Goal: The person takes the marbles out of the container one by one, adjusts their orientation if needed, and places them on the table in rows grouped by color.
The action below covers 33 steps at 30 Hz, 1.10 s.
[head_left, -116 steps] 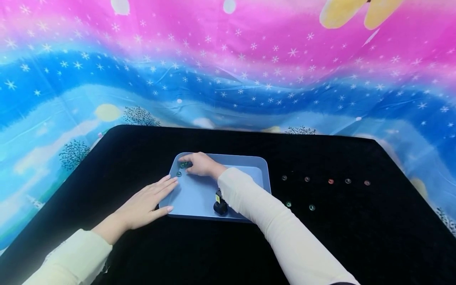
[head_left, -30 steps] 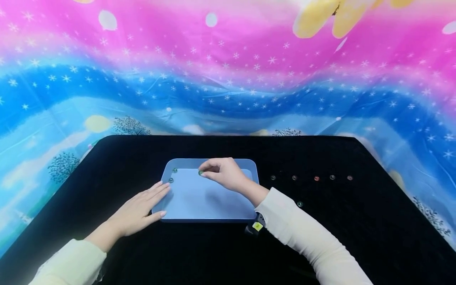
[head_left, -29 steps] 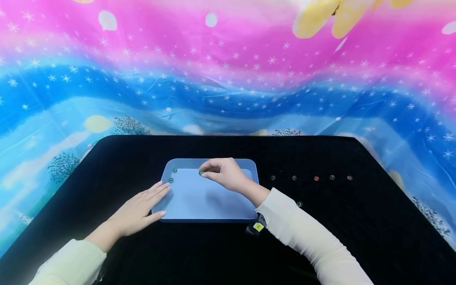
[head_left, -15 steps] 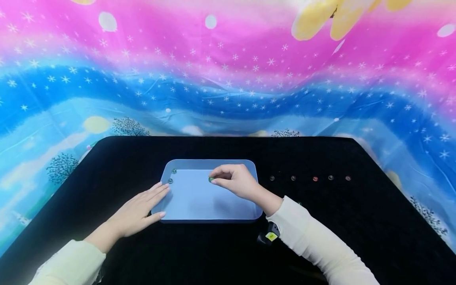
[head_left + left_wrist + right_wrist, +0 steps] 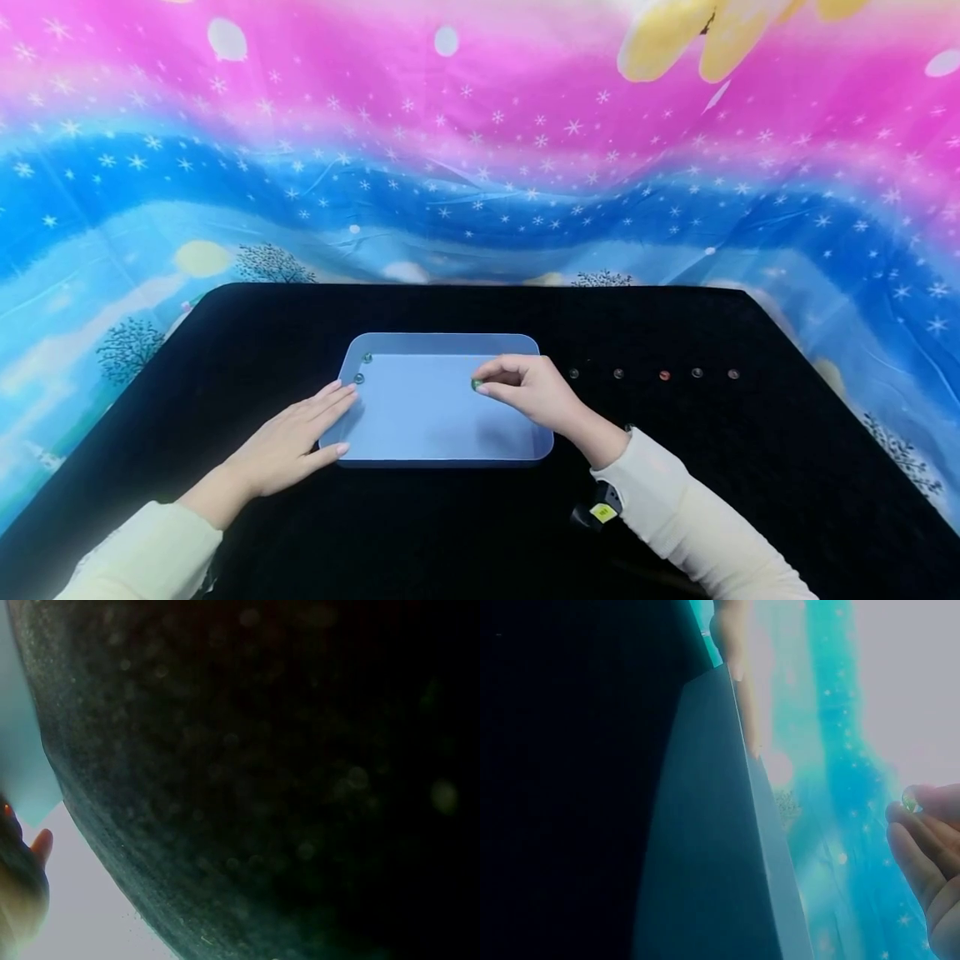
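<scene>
A blue-grey rectangular tray (image 5: pixel 420 417) sits mid-table in the head view. Along its left rim lies my left hand (image 5: pixel 281 450), palm down, fingers straight. Between thumb and fingertips my right hand (image 5: pixel 536 392) pinches a small green glass marble (image 5: pixel 476 384) over the tray's right half. In the right wrist view, that marble (image 5: pixel 909 799) shows at the fingertips, level with or above the tray wall (image 5: pixel 705 810). Two more marbles, one green (image 5: pixel 367 357) and one darker (image 5: pixel 359 378), lie in the tray's far left corner. The left wrist view is mostly dark.
Right of the tray, several marbles form a row on the black tablecloth (image 5: pixel 420 542), among them a red one (image 5: pixel 664 376) and a clear one (image 5: pixel 733 374). The right sleeve (image 5: pixel 697 517) largely covers another marble. A patterned curtain (image 5: pixel 480 167) hangs behind the table.
From the tray's far left corner my right hand has come rightward and nearer, now pinching a green marble from there. The left hand has kept its place on the rim. The head view shifted slightly.
</scene>
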Motion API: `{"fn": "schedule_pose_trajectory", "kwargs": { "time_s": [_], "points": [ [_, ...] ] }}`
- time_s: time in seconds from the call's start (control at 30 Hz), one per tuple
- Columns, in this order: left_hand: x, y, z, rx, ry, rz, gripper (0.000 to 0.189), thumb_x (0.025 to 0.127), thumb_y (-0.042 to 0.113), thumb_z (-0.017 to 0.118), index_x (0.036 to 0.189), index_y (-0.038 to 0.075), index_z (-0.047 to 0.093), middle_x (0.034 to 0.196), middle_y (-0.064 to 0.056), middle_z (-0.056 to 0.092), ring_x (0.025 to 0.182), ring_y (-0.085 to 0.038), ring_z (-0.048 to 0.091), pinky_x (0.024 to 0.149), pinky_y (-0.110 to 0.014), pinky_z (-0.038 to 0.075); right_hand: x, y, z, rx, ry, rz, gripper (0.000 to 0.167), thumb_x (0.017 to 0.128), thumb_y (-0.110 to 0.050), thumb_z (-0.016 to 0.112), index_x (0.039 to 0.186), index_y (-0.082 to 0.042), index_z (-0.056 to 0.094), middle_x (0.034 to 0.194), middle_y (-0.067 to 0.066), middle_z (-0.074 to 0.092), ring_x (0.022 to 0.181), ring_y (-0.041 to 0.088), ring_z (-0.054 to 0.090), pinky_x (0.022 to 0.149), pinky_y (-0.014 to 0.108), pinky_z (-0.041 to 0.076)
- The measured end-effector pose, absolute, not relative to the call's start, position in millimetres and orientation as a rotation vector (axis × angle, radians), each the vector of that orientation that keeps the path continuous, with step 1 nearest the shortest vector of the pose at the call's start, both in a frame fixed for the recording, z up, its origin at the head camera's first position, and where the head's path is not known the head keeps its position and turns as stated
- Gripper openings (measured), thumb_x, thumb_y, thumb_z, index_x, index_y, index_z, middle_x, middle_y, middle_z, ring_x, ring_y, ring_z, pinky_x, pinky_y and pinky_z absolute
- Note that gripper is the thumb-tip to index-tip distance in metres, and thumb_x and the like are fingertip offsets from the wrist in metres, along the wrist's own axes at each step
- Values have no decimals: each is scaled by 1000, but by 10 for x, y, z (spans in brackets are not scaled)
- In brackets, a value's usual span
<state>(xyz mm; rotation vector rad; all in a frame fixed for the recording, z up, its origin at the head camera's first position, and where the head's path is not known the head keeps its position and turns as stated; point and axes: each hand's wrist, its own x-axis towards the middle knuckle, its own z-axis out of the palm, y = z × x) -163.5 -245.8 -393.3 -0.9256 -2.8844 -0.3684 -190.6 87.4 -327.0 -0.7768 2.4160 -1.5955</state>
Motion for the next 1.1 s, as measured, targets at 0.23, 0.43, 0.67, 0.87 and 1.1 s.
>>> {"fn": "schedule_pose_trajectory", "kwargs": {
  "time_s": [0.23,0.43,0.67,0.87,1.1],
  "points": [
    [-1636,-2461,-3934,-922,-2875,-359,61,85,43,48,134,11,32,140,-3,25,127,-24,18,95,-45,25,-1857,1064,-3298,-726,2402,-1635,20,82,-13,59,98,-1,62,97,8,60,86,15,59,71,27,48],
    [-1633,-2454,-3937,-924,-2868,-374,61,85,42,48,134,10,32,139,-4,26,127,-25,19,95,-46,25,-1796,1227,-3312,-698,2445,-1637,22,81,-15,60,98,-1,62,95,7,61,85,14,59,70,27,48],
    [-1626,-2458,-3948,-918,-2870,-387,61,85,42,48,134,10,33,139,-5,27,127,-24,19,95,-46,26,-1725,1446,-3302,-639,2528,-1637,23,80,-20,61,97,-5,63,94,6,62,79,19,59,65,31,48],
    [-1620,-2464,-3956,-923,-2874,-388,61,85,42,48,134,10,32,139,-6,27,127,-25,19,94,-47,26,-1669,1639,-3311,-600,2592,-1651,22,80,-21,62,96,-6,64,94,7,63,76,19,60,58,31,48],
    [-1630,-2455,-3942,-924,-2873,-400,61,84,42,49,134,9,32,139,-5,26,127,-24,18,95,-47,26,-1625,1863,-3330,-567,2636,-1706,22,80,-18,61,97,-4,62,94,6,62,81,13,60,66,29,48]
  ]
}}
